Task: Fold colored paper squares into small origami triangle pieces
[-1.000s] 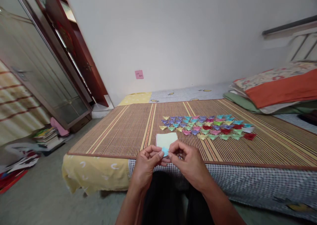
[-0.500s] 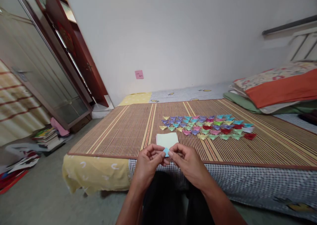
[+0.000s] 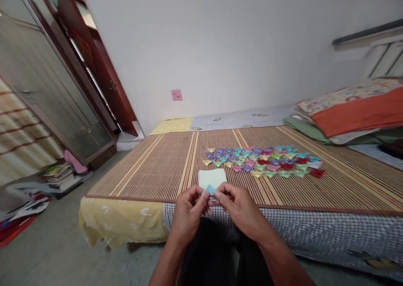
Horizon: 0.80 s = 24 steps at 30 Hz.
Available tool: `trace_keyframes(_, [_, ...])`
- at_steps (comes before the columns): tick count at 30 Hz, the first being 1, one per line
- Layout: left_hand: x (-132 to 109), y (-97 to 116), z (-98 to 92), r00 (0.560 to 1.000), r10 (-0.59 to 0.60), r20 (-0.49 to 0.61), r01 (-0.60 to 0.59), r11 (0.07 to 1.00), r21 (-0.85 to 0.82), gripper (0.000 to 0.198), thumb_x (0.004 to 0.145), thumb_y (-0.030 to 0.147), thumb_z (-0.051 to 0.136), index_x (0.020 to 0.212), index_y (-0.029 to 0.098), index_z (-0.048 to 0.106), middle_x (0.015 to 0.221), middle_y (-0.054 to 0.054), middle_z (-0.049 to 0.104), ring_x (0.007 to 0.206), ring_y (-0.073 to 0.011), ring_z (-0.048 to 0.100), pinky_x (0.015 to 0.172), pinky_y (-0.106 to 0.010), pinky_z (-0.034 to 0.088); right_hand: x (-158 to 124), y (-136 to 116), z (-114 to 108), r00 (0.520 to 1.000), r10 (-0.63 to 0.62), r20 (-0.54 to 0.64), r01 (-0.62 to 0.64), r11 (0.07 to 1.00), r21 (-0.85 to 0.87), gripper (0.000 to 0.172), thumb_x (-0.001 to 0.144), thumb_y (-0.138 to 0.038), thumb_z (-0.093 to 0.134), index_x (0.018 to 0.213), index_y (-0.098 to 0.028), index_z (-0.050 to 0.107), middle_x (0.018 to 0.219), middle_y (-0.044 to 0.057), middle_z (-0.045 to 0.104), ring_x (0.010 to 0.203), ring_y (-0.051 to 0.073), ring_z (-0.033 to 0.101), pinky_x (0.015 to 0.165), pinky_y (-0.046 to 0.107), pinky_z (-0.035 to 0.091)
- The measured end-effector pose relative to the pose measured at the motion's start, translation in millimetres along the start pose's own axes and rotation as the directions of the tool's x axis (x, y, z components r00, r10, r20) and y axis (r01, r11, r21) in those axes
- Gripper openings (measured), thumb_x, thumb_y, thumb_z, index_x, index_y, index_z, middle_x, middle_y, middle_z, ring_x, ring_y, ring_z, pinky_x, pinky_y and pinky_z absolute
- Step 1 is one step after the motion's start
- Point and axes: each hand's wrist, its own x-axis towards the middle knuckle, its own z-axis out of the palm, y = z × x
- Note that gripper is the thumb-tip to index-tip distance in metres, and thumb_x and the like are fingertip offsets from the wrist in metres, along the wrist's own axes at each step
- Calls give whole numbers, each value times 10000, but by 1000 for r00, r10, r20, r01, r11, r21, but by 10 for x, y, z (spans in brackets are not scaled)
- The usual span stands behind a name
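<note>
My left hand (image 3: pixel 188 212) and my right hand (image 3: pixel 241 208) meet in front of me, just off the near edge of the bed. Both pinch a small light-blue folded paper (image 3: pixel 209 190) between thumbs and fingertips. Right behind it a pale square stack of paper (image 3: pixel 212 178) lies on the striped bamboo mat (image 3: pixel 151 168). Farther back on the mat, several small folded paper pieces (image 3: pixel 264 160) in many colours lie in rows.
A bed with a yellow and checked sheet (image 3: pixel 119 221) carries the mat. Folded bedding and an orange pillow (image 3: pixel 355 109) lie at the right. Books (image 3: pixel 58 172) are piled on the floor at left by a glass door (image 3: pixel 47 93). White wall behind.
Both hands have shifted slightly downward and closer together, and the blue paper between the fingertips has turned a little.
</note>
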Motion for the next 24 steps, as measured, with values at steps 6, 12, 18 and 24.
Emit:
trace_keyframes(6, [-18, -11, -8, 998, 55, 0, -55, 994, 99, 361, 915, 475, 693, 743, 162, 636, 652, 3, 656, 528, -114, 606, 544, -226, 475, -7, -38, -12, 999, -30, 24, 30, 1000, -6, 318, 1005, -416, 550, 811, -182, 642, 763, 22, 656, 731, 175, 592, 673, 286, 457])
trace_keyframes(12, [17, -15, -67, 992, -17, 123, 11, 999, 47, 407, 913, 519, 678, 731, 164, 599, 642, -6, 669, 476, -106, 602, 497, -214, 446, -18, -94, -62, 995, -68, 77, 73, 996, -60, 290, 1016, -349, 534, 784, -196, 615, 729, -1, 623, 684, 158, 543, 641, 280, 400])
trace_keyframes(18, [4, -44, -50, 990, 5, 138, -9, 1000, 27, 393, 936, 511, 653, 752, 169, 598, 643, 3, 654, 483, -103, 587, 503, -216, 455, -13, -80, -63, 995, -33, 99, 35, 999, -18, 328, 1034, -373, 488, 784, -190, 598, 718, -6, 597, 681, 148, 537, 654, 278, 403])
trace_keyframes(24, [-58, -63, -15, 989, 125, 74, -138, 969, 206, 347, 996, 441, 583, 775, 176, 627, 699, -6, 628, 599, -139, 605, 587, -251, 492, -6, 30, -17, 995, 90, 45, -96, 982, 165, 339, 943, -471, 613, 791, -169, 618, 692, -19, 562, 566, 107, 429, 525, 252, 324])
